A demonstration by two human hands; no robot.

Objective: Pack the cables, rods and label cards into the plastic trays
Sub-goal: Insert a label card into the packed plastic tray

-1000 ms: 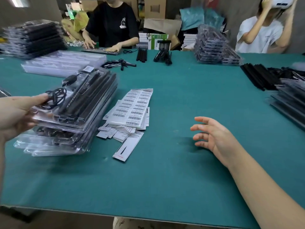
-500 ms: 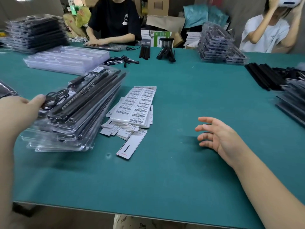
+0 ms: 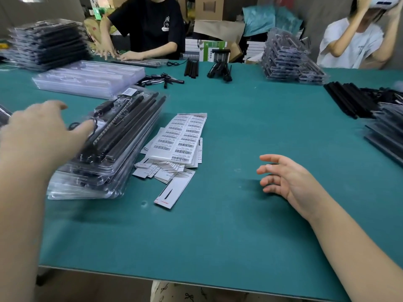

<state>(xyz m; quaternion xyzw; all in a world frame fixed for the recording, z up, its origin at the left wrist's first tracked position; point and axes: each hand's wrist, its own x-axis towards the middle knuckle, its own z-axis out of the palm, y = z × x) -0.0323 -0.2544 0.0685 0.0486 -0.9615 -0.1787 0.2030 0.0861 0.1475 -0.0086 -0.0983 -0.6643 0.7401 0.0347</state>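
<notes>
Head view: a stack of filled plastic trays (image 3: 104,149) sits at left on the green table (image 3: 218,236); the left hand (image 3: 43,136) rests on top, fingers extended. Right hand (image 3: 285,179) hovers empty, relaxed. Label cards (image 3: 174,147) beside the stack and loose rods (image 3: 349,99) far right look unpacked.

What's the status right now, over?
Left hand open, fingers on top packed tray. Right hand open, empty, above mat. Label cards beside stack, unobstructed.
</notes>
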